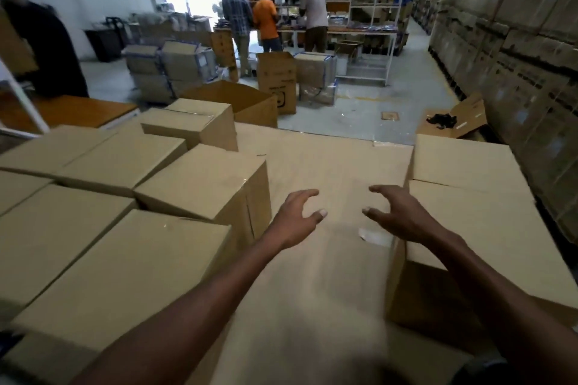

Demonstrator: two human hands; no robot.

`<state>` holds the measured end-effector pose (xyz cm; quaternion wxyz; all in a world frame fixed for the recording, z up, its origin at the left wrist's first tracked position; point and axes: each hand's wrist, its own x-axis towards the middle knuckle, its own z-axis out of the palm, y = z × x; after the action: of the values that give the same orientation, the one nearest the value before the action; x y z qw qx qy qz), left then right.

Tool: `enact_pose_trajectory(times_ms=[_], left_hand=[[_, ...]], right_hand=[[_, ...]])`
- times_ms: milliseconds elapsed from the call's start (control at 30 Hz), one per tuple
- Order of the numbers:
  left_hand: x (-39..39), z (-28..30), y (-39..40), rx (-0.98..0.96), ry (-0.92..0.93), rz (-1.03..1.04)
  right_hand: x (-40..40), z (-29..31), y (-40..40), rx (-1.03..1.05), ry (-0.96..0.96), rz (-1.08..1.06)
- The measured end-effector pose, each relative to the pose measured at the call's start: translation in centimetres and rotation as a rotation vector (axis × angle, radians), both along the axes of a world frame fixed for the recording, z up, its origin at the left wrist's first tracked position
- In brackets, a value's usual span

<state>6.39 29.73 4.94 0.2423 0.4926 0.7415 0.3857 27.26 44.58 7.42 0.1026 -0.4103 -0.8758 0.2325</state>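
Both my arms reach forward over a large flat brown cardboard surface point(328, 166) in the middle of the view. My left hand point(297, 216) hovers above it with fingers spread and loosely bent, holding nothing. My right hand point(397, 209) mirrors it a short gap to the right, fingers spread, also holding nothing. Whether either hand touches the cardboard is unclear. A strip of clear tape point(372, 236) lies on the surface just below my right hand.
Sealed cardboard boxes point(125, 259) crowd the left side, and more boxes point(463, 197) stand at the right. An open box point(231, 97) sits beyond. Three people point(266, 19) work at a table further back. Tall stacks of cartons point(516, 40) line the right wall.
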Motion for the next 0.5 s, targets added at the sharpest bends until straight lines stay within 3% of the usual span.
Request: enact_pose_trajectory(times_ms=[167, 333, 500], left_hand=[[-8.0, 2.3, -1.9, 0.065, 0.056, 0.138], [-17.8, 5.1, -1.6, 0.178, 0.064, 0.209], [-29.5, 6.6, 0.6, 0.121, 0.096, 0.305]], right_hand=[[-9.8, 1.0, -0.5, -0.069, 0.01, 0.118], [-20.3, 1.9, -0.5, -0.166, 0.121, 0.108], [-30.9, 3.1, 0.7, -0.204, 0.162, 0.125]])
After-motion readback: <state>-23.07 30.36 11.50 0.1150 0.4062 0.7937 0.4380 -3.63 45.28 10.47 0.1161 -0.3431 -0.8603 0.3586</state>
